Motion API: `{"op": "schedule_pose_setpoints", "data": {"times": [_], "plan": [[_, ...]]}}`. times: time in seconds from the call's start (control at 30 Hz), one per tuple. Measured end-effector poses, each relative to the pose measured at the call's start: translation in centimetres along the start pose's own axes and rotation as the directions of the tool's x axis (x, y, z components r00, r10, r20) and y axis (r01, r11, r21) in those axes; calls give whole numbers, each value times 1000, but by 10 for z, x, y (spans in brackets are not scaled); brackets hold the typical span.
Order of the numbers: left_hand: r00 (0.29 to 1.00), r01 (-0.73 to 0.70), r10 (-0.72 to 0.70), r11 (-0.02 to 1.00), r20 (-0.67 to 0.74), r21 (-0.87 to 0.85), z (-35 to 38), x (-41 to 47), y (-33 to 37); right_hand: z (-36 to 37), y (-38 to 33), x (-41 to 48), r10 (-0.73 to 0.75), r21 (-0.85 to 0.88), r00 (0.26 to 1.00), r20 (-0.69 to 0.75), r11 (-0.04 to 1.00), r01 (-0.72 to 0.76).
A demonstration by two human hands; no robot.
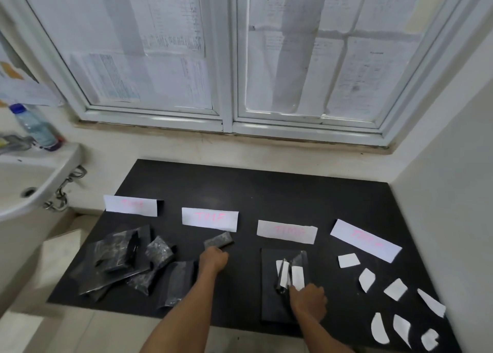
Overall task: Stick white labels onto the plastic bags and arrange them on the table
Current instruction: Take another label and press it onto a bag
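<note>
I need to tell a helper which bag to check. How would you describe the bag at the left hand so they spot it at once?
On the black table, find the second pink-lettered paper strip from the left. Just below it lies a small plastic bag, which the left hand holds by its near edge. Unlike the piled bags further left, it lies alone.
</note>
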State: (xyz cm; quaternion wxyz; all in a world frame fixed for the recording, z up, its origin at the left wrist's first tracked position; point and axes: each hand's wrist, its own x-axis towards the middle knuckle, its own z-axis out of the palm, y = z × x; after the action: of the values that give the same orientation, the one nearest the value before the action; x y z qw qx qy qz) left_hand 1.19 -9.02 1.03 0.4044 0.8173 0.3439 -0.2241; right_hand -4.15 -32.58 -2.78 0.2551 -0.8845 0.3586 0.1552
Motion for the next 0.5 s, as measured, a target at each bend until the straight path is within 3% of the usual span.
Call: {"op": "schedule_pose_setpoints", "data": {"times": [0.1,0.23,0.5], "plan": [[997,-70,71,996,-16,50,-6,4,1,2,-19,-3,-131,-18,989,-73,991,130],[989,-140,144,986,-30,88,-23,21,2,16,-69,-7,-327,88,945,-5,941,326],[996,-58,63,995,65,-75,-54,65,-6,57,-179,-28,-372,194,866,334,926,323]]}}
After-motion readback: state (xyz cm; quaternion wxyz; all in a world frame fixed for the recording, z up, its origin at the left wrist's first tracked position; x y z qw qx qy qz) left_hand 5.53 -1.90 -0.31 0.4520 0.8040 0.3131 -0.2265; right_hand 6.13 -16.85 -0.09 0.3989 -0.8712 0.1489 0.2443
